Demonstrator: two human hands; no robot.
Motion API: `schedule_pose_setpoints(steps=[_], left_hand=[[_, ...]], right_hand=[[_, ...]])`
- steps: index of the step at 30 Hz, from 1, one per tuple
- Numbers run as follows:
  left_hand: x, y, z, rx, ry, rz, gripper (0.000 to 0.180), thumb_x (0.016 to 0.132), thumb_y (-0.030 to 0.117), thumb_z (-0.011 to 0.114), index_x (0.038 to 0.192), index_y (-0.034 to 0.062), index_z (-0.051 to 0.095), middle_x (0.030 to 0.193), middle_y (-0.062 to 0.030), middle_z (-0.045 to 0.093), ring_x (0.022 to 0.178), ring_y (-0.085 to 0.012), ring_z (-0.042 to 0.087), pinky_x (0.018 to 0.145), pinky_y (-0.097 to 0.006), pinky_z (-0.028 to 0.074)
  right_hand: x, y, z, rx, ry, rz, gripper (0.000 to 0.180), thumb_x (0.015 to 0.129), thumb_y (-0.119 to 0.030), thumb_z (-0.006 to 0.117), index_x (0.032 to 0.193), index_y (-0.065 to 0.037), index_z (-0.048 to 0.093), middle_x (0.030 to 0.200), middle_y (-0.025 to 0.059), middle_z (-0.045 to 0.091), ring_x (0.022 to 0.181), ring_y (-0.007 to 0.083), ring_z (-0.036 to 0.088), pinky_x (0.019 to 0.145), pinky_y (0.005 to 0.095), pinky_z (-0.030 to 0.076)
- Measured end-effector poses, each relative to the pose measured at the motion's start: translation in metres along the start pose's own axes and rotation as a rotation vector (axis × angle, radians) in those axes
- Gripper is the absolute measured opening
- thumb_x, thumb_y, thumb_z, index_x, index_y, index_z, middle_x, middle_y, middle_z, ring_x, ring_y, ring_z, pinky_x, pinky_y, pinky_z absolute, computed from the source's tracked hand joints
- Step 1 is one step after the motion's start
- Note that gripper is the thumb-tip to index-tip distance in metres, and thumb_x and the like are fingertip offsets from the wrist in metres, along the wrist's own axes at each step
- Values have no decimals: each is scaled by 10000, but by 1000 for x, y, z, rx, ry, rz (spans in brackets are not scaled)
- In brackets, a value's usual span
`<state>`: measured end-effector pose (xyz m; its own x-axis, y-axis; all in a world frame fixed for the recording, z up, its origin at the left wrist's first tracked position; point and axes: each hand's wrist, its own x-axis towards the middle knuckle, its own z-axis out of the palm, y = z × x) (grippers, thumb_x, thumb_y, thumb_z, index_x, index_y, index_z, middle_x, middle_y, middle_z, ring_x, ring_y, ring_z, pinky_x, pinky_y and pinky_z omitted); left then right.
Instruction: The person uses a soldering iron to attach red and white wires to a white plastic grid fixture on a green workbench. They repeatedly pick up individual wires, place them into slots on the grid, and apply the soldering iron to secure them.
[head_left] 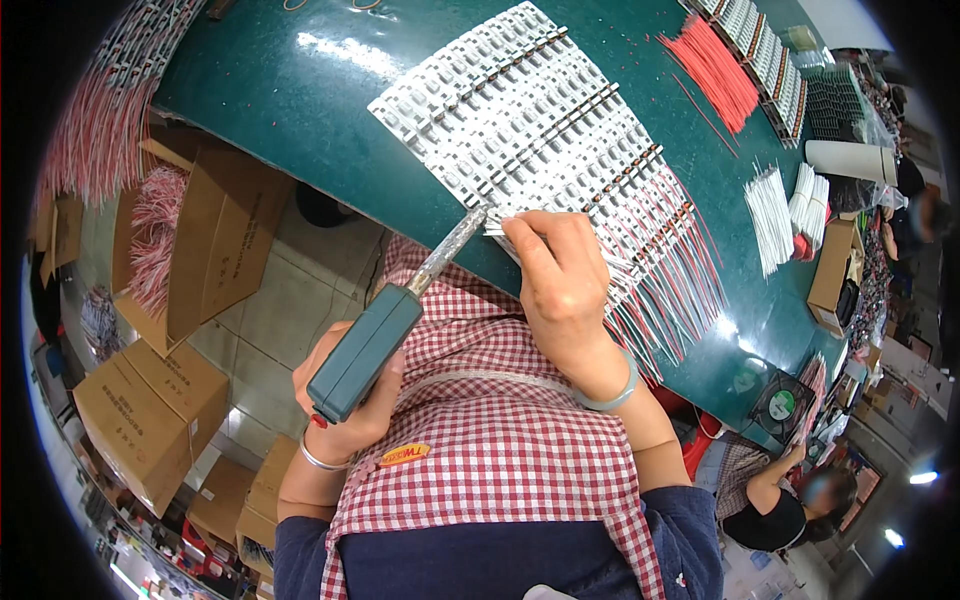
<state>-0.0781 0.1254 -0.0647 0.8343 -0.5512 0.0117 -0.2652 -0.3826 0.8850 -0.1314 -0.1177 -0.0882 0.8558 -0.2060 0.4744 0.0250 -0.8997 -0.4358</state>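
Observation:
My left hand is wrapped round the dark green handle of a soldering gun. Its long metal shaft points up and to the right, and the tip reaches the near edge of a sheet of white plastic modules laid in rows. Right beside that tip, the thumb and forefinger of my right hand are pinched together on what looks like a white wire, its end mostly hidden by the fingers. Red and white wires trail from the modules' near right side.
A green table carries the work. Bundles of red wires and white wires lie to the right, near a small black fan. Cardboard boxes stand on the floor at left. Another person sits at lower right.

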Motion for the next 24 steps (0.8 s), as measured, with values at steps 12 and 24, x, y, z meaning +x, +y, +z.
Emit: schedule_pose_setpoints(steps=[12,24], left_hand=[[11,8,0,43,-6,97,169,725,-34,739,887,-50,693,841,-138,672,715,-240,680,626,-299,538],[19,9,-1,88,-18,156,182,708,-24,734,885,-33,692,819,-122,648,650,-227,636,578,-295,504]], right_hand=[[2,-5,1,-36,-24,34,358,672,72,628,1030,77,646,969,153,615,843,290,574,689,362,510],[2,-6,1,-62,-37,36,354,664,72,632,1018,85,650,973,157,613,843,289,574,686,359,510]])
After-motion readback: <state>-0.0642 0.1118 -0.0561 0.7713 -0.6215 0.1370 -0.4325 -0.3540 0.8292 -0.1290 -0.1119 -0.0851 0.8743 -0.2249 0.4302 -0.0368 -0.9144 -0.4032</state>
